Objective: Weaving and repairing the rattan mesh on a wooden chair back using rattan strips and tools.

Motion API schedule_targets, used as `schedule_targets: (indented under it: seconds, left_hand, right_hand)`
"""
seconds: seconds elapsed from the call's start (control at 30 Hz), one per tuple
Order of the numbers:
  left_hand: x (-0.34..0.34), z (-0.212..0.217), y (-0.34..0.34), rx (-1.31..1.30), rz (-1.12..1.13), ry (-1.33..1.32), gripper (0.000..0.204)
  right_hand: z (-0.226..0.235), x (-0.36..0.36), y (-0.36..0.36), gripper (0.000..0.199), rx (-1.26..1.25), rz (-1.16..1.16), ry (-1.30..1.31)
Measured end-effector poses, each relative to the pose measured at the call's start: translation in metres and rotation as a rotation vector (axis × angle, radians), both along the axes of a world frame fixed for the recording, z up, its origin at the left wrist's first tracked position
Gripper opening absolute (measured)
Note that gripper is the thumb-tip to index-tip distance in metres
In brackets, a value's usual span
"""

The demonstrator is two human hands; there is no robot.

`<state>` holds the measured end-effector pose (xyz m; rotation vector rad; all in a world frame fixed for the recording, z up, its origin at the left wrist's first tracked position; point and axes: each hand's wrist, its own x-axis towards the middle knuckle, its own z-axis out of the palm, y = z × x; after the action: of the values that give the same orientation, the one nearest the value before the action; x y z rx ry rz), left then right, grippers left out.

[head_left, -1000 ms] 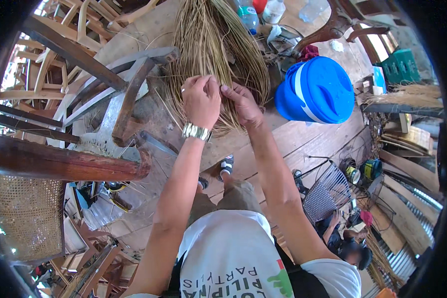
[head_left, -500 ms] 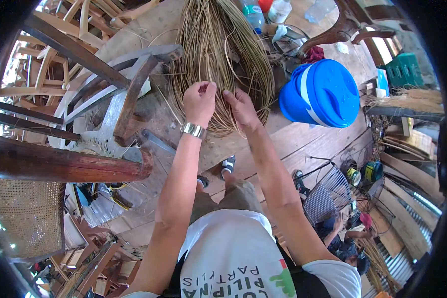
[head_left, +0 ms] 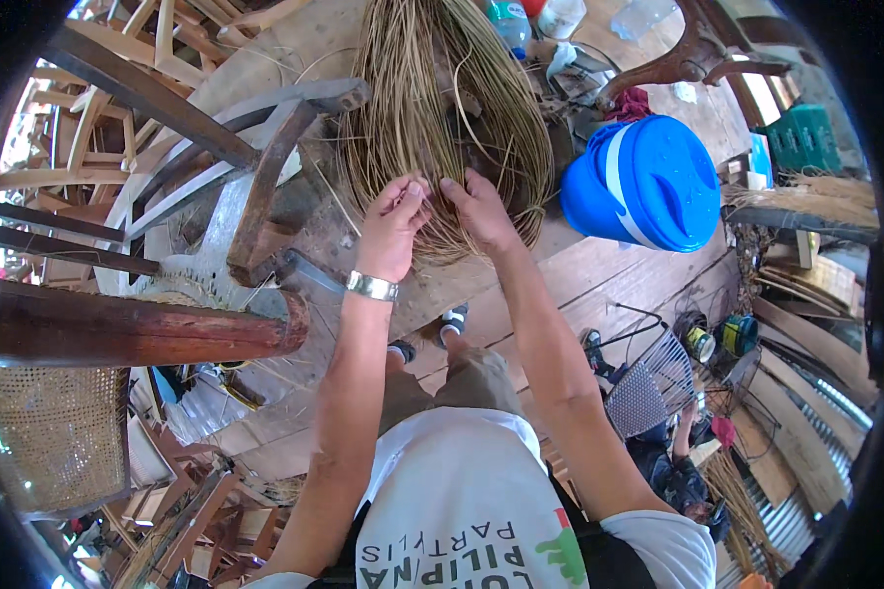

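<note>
A large looped bundle of thin, tan-green rattan strands point(head_left: 400, 108) lies on the wooden worktop in front of me. Over its near end is my left hand point(head_left: 395, 221), wearing a silver wristband, its thumb and fingers bent together at the strands. My right hand point(head_left: 479, 211) is a short way to the right, thumb and forefinger pinched on the strands there. Loose strands curve around and beneath both hands. The exact strand in each pinch is too fine to single out.
A blue lidded water jug point(head_left: 648, 187) stands right of the bundle. Wooden chair parts point(head_left: 255, 196) crowd the left, with a thick reddish post point(head_left: 147, 322) nearest. Plastic bottles point(head_left: 511, 25) lie at the back. A person point(head_left: 683, 471) is low at the right, near a wire basket point(head_left: 648, 388).
My left hand has shifted slightly down and its fingers have loosened a little and turned. My right hand stays at nearly the same spot on the bundle. The whole view has drifted slightly.
</note>
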<state>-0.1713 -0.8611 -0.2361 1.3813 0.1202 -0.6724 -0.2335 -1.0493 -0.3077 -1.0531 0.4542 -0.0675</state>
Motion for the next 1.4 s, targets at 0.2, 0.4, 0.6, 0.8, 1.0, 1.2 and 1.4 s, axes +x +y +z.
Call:
schedule_targets:
  seconds: [0.2,0.4,0.6,0.8,1.0,1.2,1.4]
  left_hand:
    - [0.009,0.013,0.0,-0.151,0.037,0.097,0.031]
    - [0.009,0.016,-0.003,-0.12,0.049,0.076,0.027]
    - [0.009,0.01,-0.005,-0.101,0.088,0.081,0.027]
    - [0.007,0.0,0.014,-0.211,0.064,0.071,0.028]
    - [0.008,0.003,0.004,-0.098,0.094,0.095,0.037]
    - [0.014,0.007,-0.025,0.193,-0.027,-0.006,0.045]
    - [0.012,-0.008,-0.033,0.143,0.003,0.079,0.036]
  right_hand:
    - [-0.004,0.004,0.002,0.035,0.022,0.023,0.001]
    - [-0.008,0.007,0.004,0.035,-0.024,0.023,0.004]
    - [-0.012,0.003,-0.009,0.036,-0.111,0.074,0.07]
    - [0.022,-0.003,-0.017,0.031,0.019,0.094,0.047]
    - [0.023,-0.003,-0.029,0.027,0.062,-0.008,0.039]
    - [0.029,-0.01,-0.033,0.026,0.111,-0.008,-0.007]
    - [0.013,-0.013,-0.041,0.022,-0.01,-0.1,0.057]
